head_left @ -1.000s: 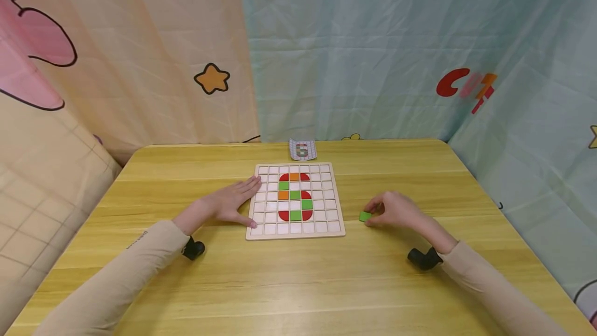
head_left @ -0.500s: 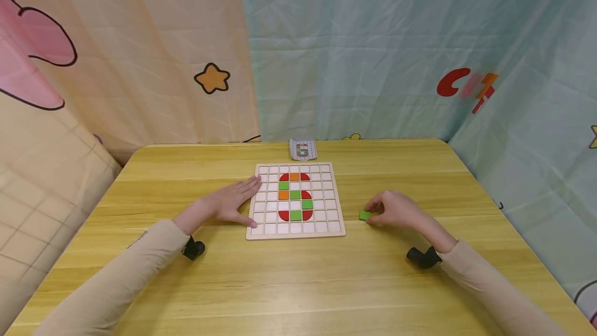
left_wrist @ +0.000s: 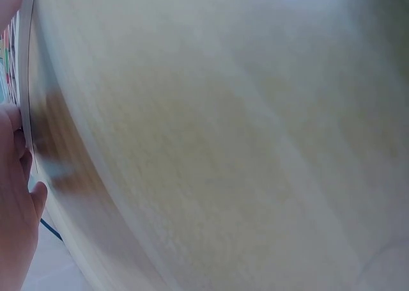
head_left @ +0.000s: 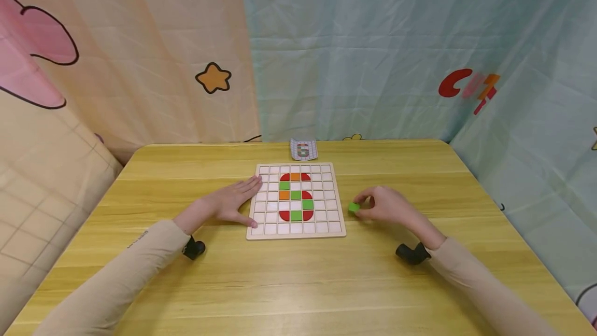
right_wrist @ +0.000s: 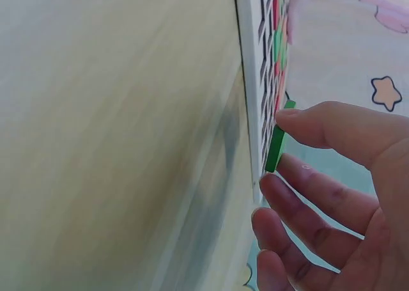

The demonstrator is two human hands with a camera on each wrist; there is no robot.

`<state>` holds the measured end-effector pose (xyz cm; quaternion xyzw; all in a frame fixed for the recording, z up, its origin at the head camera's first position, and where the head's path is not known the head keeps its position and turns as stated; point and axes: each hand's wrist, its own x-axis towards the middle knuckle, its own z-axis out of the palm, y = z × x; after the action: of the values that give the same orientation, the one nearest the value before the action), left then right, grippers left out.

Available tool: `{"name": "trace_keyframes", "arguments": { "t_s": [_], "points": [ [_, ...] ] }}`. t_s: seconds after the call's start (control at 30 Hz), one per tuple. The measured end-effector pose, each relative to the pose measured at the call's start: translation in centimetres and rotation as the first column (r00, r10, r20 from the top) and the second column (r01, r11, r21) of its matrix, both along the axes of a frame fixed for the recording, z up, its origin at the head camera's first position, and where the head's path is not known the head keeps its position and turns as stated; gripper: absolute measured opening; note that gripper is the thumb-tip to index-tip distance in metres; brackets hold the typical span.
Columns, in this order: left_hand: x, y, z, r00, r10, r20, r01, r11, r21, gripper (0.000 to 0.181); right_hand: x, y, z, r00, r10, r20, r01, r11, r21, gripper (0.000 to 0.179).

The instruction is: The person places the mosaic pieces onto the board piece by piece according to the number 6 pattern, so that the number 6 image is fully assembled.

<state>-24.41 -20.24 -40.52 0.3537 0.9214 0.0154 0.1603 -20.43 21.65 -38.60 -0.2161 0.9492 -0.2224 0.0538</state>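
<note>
A wooden grid board (head_left: 296,235) lies mid-table, with red, orange and green tiles set in its cells in the shape of a 6-like figure. My left hand (head_left: 231,202) rests with spread, straight fingers on the board's left edge; the left wrist view shows part of that hand (left_wrist: 16,195) at its far left. To the right of the board, my right hand (head_left: 384,205) pinches a green square tile (head_left: 353,207) between thumb and fingers. In the right wrist view the green tile (right_wrist: 276,144) appears edge-on, overlapping the board (right_wrist: 250,80).
A small printed card (head_left: 303,150) showing a coloured figure on a grid stands behind the board near the table's back edge. The wood-grain table (head_left: 298,284) meets a patterned curtain (head_left: 354,56) at the back. Each wrist wears a black camera mount (head_left: 412,254).
My right hand has lifted the green tile and carried it left, closer to the board's right edge. The left hand stays in place on the board.
</note>
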Motion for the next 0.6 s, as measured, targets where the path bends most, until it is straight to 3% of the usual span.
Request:
{"name": "trace_keyframes", "arguments": {
  "t_s": [0.6],
  "points": [
    [0.1,0.1,0.2,1.000,-0.007,0.000,0.007,1.000,0.024,0.113,-1.3,-5.2,0.8,0.999,0.037,-0.023,-0.038,0.998,-0.040,0.029]
  ]
}}
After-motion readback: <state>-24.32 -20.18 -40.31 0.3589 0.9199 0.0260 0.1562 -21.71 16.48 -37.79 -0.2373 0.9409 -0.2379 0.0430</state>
